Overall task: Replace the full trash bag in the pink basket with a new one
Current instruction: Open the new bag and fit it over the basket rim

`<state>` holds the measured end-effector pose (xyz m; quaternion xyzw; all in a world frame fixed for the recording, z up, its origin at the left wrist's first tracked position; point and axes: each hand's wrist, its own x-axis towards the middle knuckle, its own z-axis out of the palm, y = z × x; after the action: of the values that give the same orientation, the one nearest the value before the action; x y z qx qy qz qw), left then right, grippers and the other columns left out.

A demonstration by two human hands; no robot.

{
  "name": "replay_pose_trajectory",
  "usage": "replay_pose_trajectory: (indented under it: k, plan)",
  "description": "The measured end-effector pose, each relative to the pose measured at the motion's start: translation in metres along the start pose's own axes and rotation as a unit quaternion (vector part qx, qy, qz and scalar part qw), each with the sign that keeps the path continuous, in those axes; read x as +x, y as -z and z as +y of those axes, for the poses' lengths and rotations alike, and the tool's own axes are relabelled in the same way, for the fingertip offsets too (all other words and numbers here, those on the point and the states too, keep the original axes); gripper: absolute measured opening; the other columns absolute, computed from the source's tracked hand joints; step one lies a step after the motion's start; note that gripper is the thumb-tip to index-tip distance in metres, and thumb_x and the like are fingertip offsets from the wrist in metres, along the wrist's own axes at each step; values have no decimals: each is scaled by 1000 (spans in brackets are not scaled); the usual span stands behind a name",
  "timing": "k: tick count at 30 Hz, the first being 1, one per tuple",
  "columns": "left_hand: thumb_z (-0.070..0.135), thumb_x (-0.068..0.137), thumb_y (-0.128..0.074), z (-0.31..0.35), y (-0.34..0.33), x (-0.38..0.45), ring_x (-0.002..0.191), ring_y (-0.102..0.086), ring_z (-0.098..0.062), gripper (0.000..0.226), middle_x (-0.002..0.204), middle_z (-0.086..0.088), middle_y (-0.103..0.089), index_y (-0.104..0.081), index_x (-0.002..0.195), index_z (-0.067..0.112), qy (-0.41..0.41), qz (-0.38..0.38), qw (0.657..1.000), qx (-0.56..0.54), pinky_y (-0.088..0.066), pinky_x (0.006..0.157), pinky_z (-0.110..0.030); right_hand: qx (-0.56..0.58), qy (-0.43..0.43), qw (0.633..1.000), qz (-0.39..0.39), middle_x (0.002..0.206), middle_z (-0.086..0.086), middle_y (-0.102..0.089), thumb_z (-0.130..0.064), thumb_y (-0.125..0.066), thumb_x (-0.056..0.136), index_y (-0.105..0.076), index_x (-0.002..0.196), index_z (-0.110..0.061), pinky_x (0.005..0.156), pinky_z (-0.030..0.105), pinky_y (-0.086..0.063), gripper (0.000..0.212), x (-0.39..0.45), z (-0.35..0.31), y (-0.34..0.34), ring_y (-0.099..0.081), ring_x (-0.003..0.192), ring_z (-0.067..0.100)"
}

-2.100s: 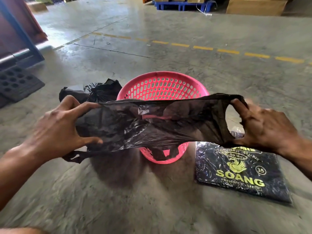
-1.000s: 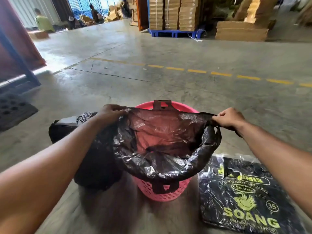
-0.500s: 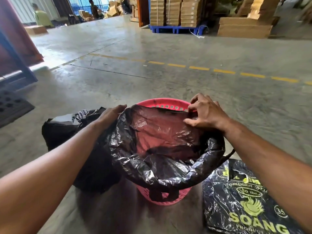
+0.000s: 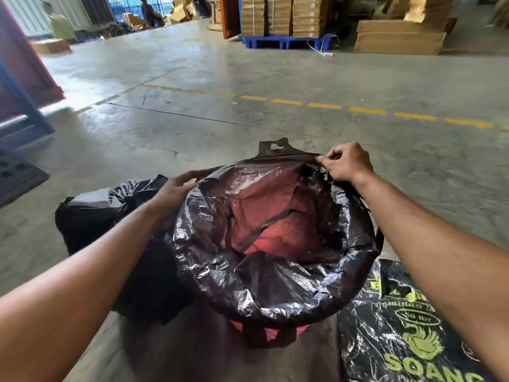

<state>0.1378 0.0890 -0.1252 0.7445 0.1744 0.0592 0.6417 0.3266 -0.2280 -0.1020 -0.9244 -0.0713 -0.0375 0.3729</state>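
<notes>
Concrete warehouse floor stretches ahead of me, with the full bag set down left of the basket and a pack of spare bags on the right. I am at the lining step: the new bag is draped over most of the rim, my left hand holding its left edge while my right hand pinches the far edge. Next, I judge, that far edge needs pulling down over the rim.

A warehouse — stacked cartons on a blue pallet, concrete floor.
</notes>
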Motion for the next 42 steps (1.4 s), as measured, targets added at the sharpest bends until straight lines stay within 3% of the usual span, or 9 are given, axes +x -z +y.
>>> replay_pose_trajectory:
  k: [3,6,9,12,16,18,24,34,42]
  plan:
    - [-3,94,-56,-11,2,0,64,-75,-13,19,91,-12,-80,-70,102,7,57,-19,998,29,-59,56,-24,21,-52,995,-82,96,5,-73,-40,-80,81,-75,79,-12,70,23,-41,29,14,3,-5,-60,81,13]
    - [-5,98,-47,-16,-7,-13,51,-68,-6,27,67,-3,-72,-65,83,8,92,-56,992,68,-56,50,-20,80,-72,969,-224,129,10,-68,1,-59,95,-62,129,11,63,5,-44,35,14,8,-6,-58,57,-16]
    - [-1,97,-52,-18,-7,-21,57,-71,-4,21,76,-1,-76,-65,88,13,103,-57,993,17,-58,59,-20,156,-75,934,-313,65,-5,-75,16,-42,94,-61,105,16,54,13,-50,21,13,28,-12,-58,42,-7]
    - [18,91,-66,-15,-6,-24,58,-72,-13,14,98,-15,-76,-73,83,9,154,-25,988,14,-60,63,-29,254,-115,916,-288,89,8,-79,-34,-88,69,-71,100,2,84,38,-59,51,6,55,-13,-74,77,18]
    - [51,92,-61,9,4,-28,78,-75,-17,54,95,-13,-78,-71,109,1,203,-11,979,5,-58,68,-25,249,-153,914,-281,122,9,-75,-70,-78,66,-73,121,-18,106,51,-50,76,-10,77,-1,-68,117,32]
    - [78,76,-59,14,15,-26,97,-62,-18,94,110,-4,-66,-53,142,10,169,-8,974,148,-50,84,-33,196,-141,944,-224,101,3,-74,-68,-64,82,-73,105,-17,84,33,-52,57,-24,76,15,-68,88,22]
    - [81,85,-39,44,7,-64,77,-72,-28,66,84,-6,-74,-69,100,24,-57,85,920,378,-60,79,-43,176,-29,984,-7,73,9,-66,-60,-54,87,-69,81,-14,51,29,-43,49,-69,73,54,-57,55,21]
    - [16,92,-68,28,-8,-108,55,-64,-3,12,89,-14,-78,-69,104,16,92,-11,980,177,-48,46,-17,104,-43,971,-209,66,3,-62,-40,-65,83,-58,69,-19,53,27,-47,26,-148,51,52,-59,58,18]
    - [27,102,-53,22,-24,-122,71,-71,-15,27,119,-20,-72,-64,119,9,108,16,990,84,-54,48,-25,137,-140,950,-243,78,16,-70,-40,-62,85,-67,96,-5,67,52,-64,38,-157,33,60,-72,64,34]
